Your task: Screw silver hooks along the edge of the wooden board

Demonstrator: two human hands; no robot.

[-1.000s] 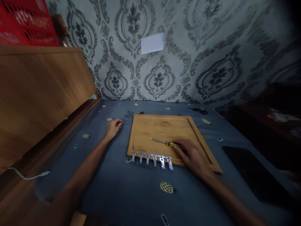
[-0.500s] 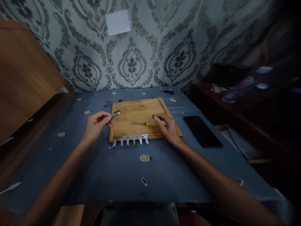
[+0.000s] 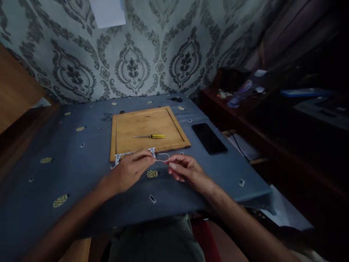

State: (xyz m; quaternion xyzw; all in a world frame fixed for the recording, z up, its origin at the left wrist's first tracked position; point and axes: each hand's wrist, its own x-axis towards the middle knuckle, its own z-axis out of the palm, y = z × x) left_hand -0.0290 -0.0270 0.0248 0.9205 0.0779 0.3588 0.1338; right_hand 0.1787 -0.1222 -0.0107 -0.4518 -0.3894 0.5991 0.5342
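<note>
Left hand (image 3: 133,169): fingers pinched narrow on thin metal loop (image 3: 163,160). Right hand (image 3: 187,170): fingers half curled, tips at loop's rounded end; cannot tell whether gripping. Loop over desk (image 3: 95,153), near front edge of wooden board (image 3: 141,123). Screwdriver (image 3: 156,136) on board, handle rightward. Metal strip (image 3: 152,150) along board's front edge, partly hidden by left hand.

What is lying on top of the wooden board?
A screwdriver lies on the wooden board. Metal clips show along its near edge; the left hand covers the stretch between them, hiding whatever is there.
</note>
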